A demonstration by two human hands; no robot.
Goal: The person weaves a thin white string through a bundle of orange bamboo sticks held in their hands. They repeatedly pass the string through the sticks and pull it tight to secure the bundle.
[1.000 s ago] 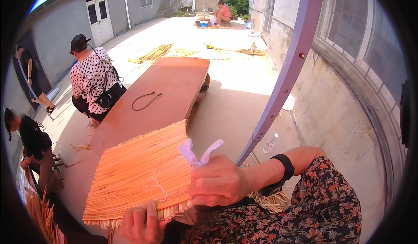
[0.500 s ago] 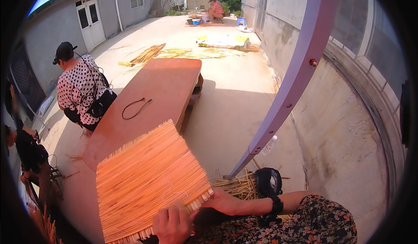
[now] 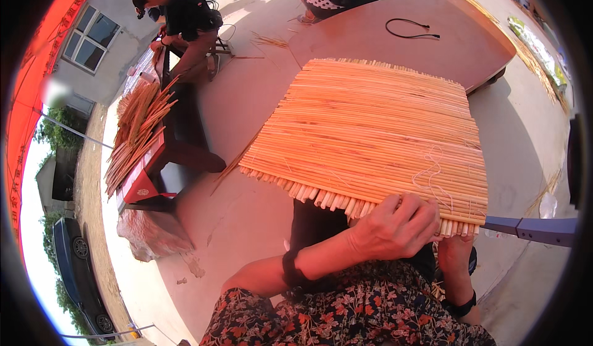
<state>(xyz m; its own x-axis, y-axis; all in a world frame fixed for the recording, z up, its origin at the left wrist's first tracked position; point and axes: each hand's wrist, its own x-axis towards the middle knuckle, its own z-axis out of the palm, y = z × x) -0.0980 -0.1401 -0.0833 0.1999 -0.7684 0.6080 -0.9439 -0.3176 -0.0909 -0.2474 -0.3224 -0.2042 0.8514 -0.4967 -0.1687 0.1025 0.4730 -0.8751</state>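
A mat of straight straw-coloured reeds (image 3: 370, 130), laid side by side, is held up in front of me. Loose pale thread lies in curls on its top near the right end. My left hand (image 3: 398, 225) grips the near edge, its curled fingers over the reed ends. Under the near right corner, my right hand (image 3: 456, 256) holds the same edge from below; its fingertips are hidden by the mat. Dark bands circle both wrists.
Behind the mat stands a brown table (image 3: 445, 12) with a dark cord loop (image 3: 412, 29) on it. At left, a dark bench (image 3: 191, 151) bears a reed pile (image 3: 139, 124); a person in black (image 3: 185, 19) works beyond. A purple-blue post (image 3: 537, 230) rises at right.
My view has swung to the left, bringing in the bench, reed pile and parked car. The mat has turned relative to my view. Both hands remain at its near edge.
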